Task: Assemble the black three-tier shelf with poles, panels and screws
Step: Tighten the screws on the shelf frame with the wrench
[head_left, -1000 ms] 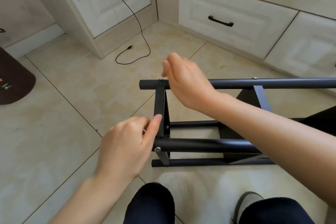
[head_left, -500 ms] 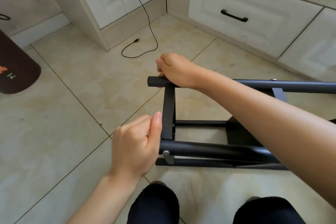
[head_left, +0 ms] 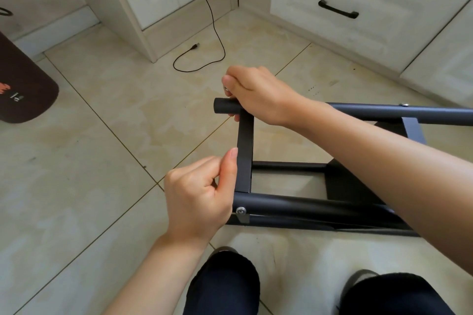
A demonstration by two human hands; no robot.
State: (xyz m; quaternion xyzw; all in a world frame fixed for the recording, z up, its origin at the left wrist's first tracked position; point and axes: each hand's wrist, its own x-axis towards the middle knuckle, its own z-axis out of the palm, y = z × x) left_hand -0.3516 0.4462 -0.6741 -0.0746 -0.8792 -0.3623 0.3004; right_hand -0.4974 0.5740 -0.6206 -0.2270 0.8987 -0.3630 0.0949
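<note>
My right hand reaches across from four o'clock and curls over the end of the far pole, fingers wrapped round it; something small and silvery shows under my thumb, possibly a screw, though I can't make it out. My left hand comes up from seven o'clock, thumb pressed flat against the outer face of the end panel, the other fingers curled in behind it where I can't see what they touch. The two hands are apart, one at each end of that panel.

The black shelf lies on its side at the centre of view, running off toward three o'clock. A silver screw sits in the near pole just under my left hand, and another shows on the far pole.

Beneath is a beige tiled floor. White cabinets stand at twelve o'clock, a drawer with a black handle at one o'clock. A black cable trails down and loops on the tiles. A brown mat lies at nine o'clock; its small printing is too blurred to read. My dark-trousered knees are at six o'clock.
</note>
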